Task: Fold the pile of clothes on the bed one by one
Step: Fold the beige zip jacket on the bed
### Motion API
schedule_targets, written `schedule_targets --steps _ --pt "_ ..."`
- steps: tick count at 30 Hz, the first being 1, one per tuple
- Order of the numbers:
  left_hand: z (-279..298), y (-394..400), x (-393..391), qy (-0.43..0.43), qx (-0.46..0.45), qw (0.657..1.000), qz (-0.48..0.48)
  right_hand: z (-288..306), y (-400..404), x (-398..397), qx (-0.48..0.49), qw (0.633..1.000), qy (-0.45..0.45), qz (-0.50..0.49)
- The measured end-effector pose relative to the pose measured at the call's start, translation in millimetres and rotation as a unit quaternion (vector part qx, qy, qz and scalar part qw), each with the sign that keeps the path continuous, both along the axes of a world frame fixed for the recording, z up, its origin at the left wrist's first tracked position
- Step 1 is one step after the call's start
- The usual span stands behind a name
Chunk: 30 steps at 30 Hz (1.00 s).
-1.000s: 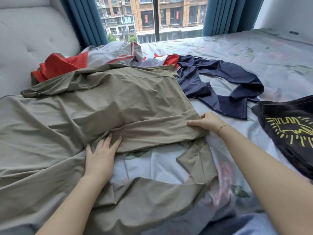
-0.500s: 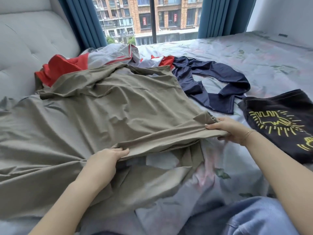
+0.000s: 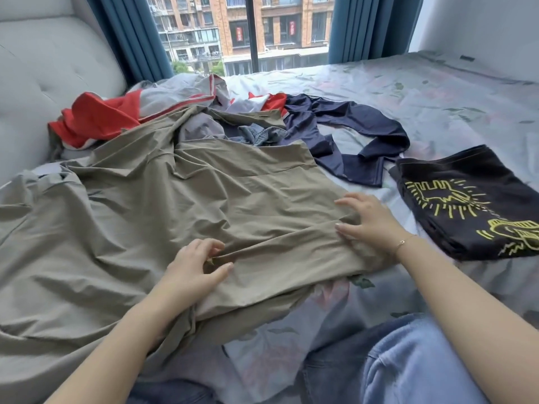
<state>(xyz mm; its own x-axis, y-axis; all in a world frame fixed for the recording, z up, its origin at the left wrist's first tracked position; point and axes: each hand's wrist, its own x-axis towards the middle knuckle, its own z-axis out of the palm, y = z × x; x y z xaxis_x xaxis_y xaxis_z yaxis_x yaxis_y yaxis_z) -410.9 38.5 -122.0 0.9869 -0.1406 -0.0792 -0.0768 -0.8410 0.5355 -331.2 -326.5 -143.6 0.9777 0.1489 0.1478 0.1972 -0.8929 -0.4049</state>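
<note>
We fold the olive-khaki woven garment (image 3: 180, 205): left hand (image 3: 191, 269) pinches its fold, right hand (image 3: 369, 221) presses flat, fingers spread. Next, smooth it.

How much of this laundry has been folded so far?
One piece looks done: the black T-shirt with the yellow print lies folded on the bed. In hand is the olive garment; the left hand pinches a fold while the right hand presses it flat. Left are the red and grey garment, the navy garment and some denim.
</note>
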Motion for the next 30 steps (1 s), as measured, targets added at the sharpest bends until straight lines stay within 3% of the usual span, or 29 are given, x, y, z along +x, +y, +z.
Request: schedule_targets --steps 2,4,10,12,14,17,19,22,28,30 --pt "-15.8 3.3 6.4 0.008 0.072 0.997 0.000 -6.3 4.8 7.8 -0.065 0.998 0.007 0.006" --pt "-24.3 4.0 13.3 -0.008 0.098 0.995 -0.002 -8.0 1.6 13.9 -0.058 0.998 -0.026 -0.010" --pt "-7.9 -3.1 46.9 -0.096 0.009 0.992 0.084 -9.0 5.1 27.0 -0.016 0.989 -0.138 -0.055" --pt "-11.0 -6.7 50.2 -0.098 0.096 0.986 0.092 -8.6 13.4 28.0 -0.043 0.988 -0.138 -0.061" --pt "-18.1 -16.5 48.0 -0.148 0.224 0.960 0.080 -7.6 23.8 23.8 -0.057 0.986 -0.154 -0.029" --pt "-23.1 -50.0 34.7 -0.259 0.218 0.941 -0.014 -10.1 47.2 2.0 -0.063 0.984 -0.131 0.100" --pt "-30.0 -71.2 23.5 -0.197 0.191 0.957 -0.098 -18.4 51.8 -11.8 -0.111 0.980 -0.028 0.161" --pt "-49.1 -73.4 15.4 -0.009 0.215 0.969 -0.118 -32.1 29.0 -12.3 -0.154 0.975 0.084 0.136" --pt "-45.0 -47.6 19.6 0.006 0.231 0.969 -0.092 -34.7 15.6 -6.5 -0.181 0.979 0.063 0.075" --pt "-34.5 -31.9 11.1 0.011 0.197 0.973 -0.119 -26.7 26.9 -12.2 -0.154 0.985 0.000 0.079"
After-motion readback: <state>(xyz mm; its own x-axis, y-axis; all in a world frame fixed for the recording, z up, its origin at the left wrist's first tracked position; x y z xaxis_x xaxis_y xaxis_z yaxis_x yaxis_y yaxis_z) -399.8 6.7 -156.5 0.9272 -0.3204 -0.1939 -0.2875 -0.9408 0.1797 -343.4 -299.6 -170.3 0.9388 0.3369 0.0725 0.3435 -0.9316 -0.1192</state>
